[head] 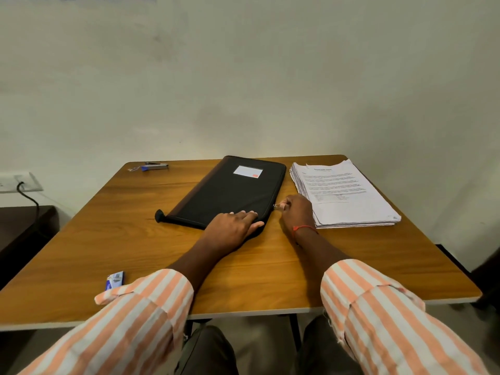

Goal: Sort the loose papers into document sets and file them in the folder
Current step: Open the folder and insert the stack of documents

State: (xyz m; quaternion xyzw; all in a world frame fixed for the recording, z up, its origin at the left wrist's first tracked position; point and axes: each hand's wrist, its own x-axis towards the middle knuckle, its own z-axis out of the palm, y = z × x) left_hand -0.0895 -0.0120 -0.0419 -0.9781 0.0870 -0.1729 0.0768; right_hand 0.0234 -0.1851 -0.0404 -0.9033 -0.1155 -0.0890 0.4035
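A black zippered folder (230, 190) with a white label lies closed and slanted on the wooden table (135, 239). My left hand (232, 228) rests flat on its near right corner, fingers spread on the cover. My right hand (296, 212) pinches the small metal zipper pull (276, 205) at the folder's right edge. A thick stack of printed papers (343, 193) sits just right of that hand, text side up.
A stapler (155, 166) with a blue part lies at the table's far left, some small metal clips beside it. A small blue box (115, 280) sits near the front left edge. A wall socket with a black cable (20, 182) is left of the table.
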